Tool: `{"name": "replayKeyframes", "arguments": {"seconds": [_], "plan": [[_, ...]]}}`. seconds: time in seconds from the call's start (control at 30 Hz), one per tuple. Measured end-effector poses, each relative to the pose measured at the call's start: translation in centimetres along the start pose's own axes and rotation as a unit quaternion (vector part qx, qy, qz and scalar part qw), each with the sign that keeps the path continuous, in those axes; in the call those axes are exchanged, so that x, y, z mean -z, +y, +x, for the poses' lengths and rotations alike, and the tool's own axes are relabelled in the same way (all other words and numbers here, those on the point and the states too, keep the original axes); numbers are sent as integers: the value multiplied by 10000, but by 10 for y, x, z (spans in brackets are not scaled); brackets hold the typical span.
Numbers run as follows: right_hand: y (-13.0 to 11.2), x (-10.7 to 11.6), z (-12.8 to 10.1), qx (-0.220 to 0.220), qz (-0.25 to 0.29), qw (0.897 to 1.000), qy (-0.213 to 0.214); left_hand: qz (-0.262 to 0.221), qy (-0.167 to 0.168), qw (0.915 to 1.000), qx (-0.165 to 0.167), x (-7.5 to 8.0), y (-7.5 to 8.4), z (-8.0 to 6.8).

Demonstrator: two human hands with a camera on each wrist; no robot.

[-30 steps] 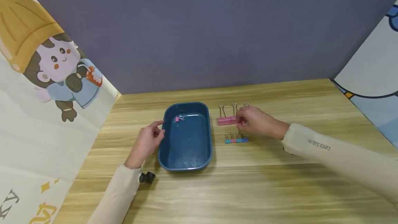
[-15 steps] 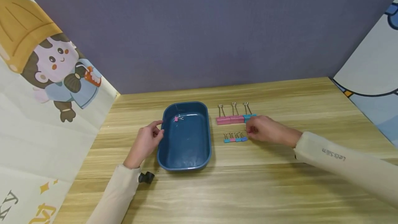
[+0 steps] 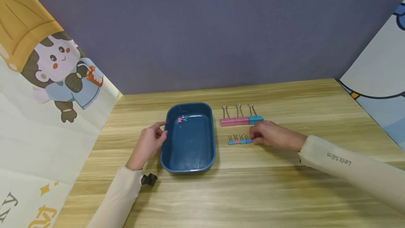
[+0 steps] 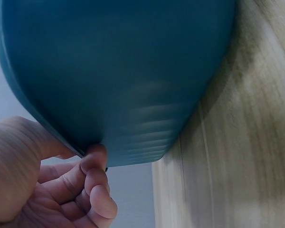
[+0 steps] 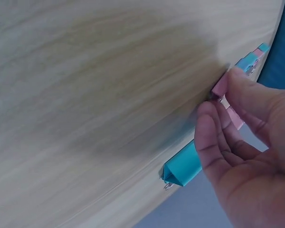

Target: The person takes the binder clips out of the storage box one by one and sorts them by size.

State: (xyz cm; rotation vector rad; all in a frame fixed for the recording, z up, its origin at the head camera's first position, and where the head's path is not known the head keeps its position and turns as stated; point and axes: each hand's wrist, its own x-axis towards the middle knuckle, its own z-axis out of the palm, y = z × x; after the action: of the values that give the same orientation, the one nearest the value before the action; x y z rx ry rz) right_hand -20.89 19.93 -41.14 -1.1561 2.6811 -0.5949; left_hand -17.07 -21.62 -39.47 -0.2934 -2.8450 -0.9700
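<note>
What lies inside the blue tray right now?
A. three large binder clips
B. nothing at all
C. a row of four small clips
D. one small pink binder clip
D: the blue tray holds a single small pink binder clip near its far left corner.

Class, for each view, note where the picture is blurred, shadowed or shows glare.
Head view: sharp, soft glare on the blue plastic tray floor. Left wrist view: tray wall blurred, dark shadow on the wooden table. Right wrist view: table grain smeared, right hand shadowing it.
</note>
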Motion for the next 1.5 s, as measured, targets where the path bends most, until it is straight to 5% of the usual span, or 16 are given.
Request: {"name": "replayKeyframes", "arguments": {"seconds": [0.3,0.7,1.5], "plan": [[-3,0,1,-142,85,9998,-107,24,-52,10000,16,0,1,0],[-22,21,13,92,-372,9979,514,89,-4,10000,-41,1,1,1],[-67,34,81,790,-699,9872,1196,42,-12,10000,66,-1,2,-1]]}}
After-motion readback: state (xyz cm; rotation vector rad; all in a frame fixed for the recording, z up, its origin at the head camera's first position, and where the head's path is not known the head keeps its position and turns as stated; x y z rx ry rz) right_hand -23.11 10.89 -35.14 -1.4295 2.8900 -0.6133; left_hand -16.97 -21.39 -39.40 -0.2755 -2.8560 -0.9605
